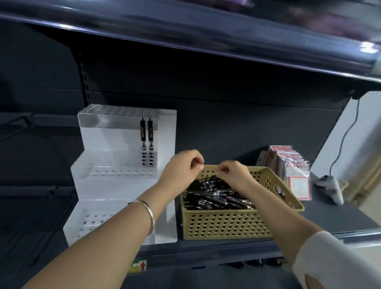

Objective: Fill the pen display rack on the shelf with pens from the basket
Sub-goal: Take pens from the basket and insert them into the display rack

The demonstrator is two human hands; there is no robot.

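Observation:
A tan perforated basket (227, 224) on the shelf holds a heap of dark pens (213, 195). To its left stands a white stepped pen display rack (100, 184). Two dark pens (146, 140) hang in the right end of its top row, and the lower rows show bare holes. Both hands hover over the basket's far rim. My left hand (182, 165), with a silver bangle on its wrist, has its fingers curled with nothing visible in them. My right hand (234, 172) is curled, fingertips pinching a pen at the top of the heap.
Packets in clear wrap with red-edged labels (293, 170) lean right of the basket. A grey controller (331, 187) with a cable lies at the shelf's right end. A dark upper shelf (190, 24) overhangs. The shelf's front edge (202, 252) runs below the basket.

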